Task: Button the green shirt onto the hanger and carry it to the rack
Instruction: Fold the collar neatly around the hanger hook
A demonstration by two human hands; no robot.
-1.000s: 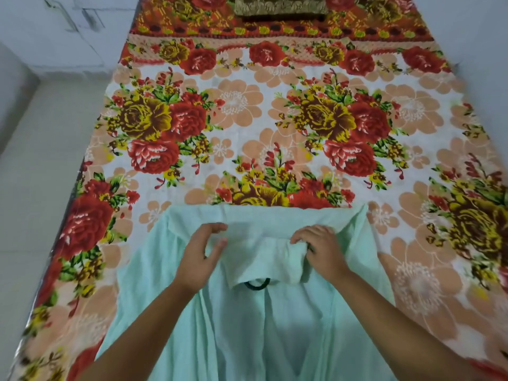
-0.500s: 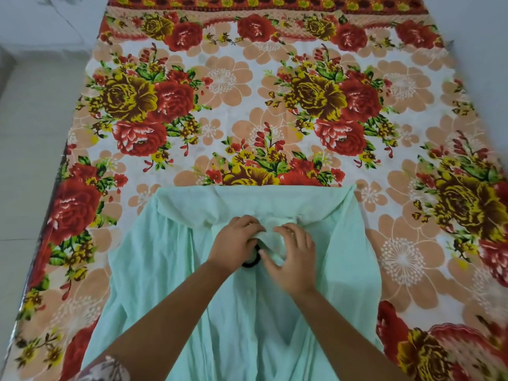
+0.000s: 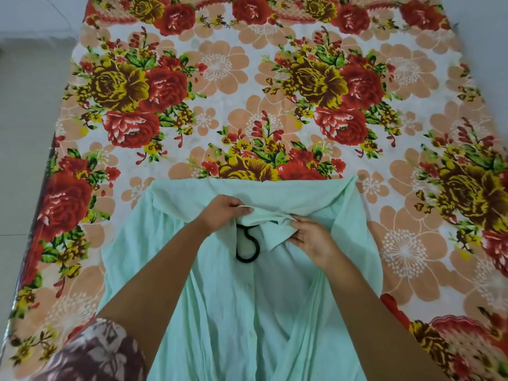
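- Left hand point(image 3: 226, 213) pinches one collar edge of the green shirt point(image 3: 220, 312); right hand point(image 3: 309, 236) pinches the other flap, likely drawing them together for the top button.
- Just below the left hand, the hanger point(image 3: 248, 250) hook pokes out at the neck.
- Under both hands, the shirt lies flat on the flowered bedsheet point(image 3: 220, 78), which steadies it.

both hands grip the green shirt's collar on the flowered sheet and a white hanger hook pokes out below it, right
The hook is black, not white; the head view shows it. The rest holds: left hand and right hand grip the collar of the shirt on the flowered sheet.
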